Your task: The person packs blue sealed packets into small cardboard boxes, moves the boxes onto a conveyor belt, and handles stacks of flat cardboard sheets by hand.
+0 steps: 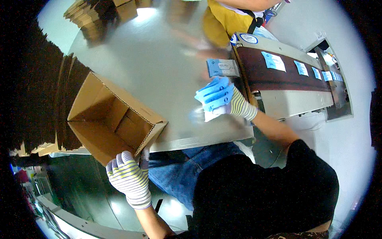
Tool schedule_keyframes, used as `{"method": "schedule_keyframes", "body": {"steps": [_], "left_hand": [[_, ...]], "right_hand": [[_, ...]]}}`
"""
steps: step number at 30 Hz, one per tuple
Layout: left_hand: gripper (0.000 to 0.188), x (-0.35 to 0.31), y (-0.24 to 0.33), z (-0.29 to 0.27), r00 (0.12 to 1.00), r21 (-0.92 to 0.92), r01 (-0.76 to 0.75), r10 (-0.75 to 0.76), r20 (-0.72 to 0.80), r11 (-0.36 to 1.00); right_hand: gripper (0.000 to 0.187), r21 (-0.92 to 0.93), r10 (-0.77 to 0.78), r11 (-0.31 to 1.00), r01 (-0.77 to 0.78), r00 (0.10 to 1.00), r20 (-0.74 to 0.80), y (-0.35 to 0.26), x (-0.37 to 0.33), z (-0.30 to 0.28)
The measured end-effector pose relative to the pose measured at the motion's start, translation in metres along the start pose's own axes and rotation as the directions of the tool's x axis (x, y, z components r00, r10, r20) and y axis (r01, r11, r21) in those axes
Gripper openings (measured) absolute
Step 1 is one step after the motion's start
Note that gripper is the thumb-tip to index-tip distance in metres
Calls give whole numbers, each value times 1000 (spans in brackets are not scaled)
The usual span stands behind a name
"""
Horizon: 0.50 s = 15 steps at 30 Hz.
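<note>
An open cardboard box [131, 123] sits tilted at the left front of the metal table, and no contents show in it. My left hand [129, 179], in a striped knit glove, grips the box's near rim with its fingers curled over the edge. Several blue-and-white packets [215, 93] are bunched together in my right hand [240, 104], which wears a matching glove and is closed around them above the table's right side. Just beyond that hand, a single blue and grey packet [223, 67] lies at the end of the conveyor.
A dark red conveyor belt [254, 75] on the right carries several spaced packets [273, 61]. Flattened cardboard [65, 91] is stacked at the left, with more cardboard [85, 16] on the metal table [159, 59]. Another person in yellow clothing [227, 24] is across the table.
</note>
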<state>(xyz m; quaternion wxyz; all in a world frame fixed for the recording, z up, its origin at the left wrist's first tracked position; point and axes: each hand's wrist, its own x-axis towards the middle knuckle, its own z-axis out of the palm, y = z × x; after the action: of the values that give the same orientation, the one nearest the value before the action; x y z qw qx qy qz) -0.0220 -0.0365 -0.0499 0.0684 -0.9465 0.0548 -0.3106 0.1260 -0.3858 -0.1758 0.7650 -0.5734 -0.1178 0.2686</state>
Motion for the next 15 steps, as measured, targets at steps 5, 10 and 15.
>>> {"method": "schedule_keyframes", "body": {"steps": [5, 10, 15], "left_hand": [[40, -6, 11, -8, 998, 56, -47, 44, 49, 997], [37, -16, 31, -11, 992, 99, -103, 95, 81, 990], [16, -22, 46, -19, 981, 174, -168, 146, 129, 970]], "right_hand": [[38, -441, -306, 840, 316, 947, 96, 1, 9, 39], [53, 96, -246, 966, 239, 967, 70, -55, 31, 68], [40, -727, -313, 211, 654, 749, 584, -157, 38, 181]]}}
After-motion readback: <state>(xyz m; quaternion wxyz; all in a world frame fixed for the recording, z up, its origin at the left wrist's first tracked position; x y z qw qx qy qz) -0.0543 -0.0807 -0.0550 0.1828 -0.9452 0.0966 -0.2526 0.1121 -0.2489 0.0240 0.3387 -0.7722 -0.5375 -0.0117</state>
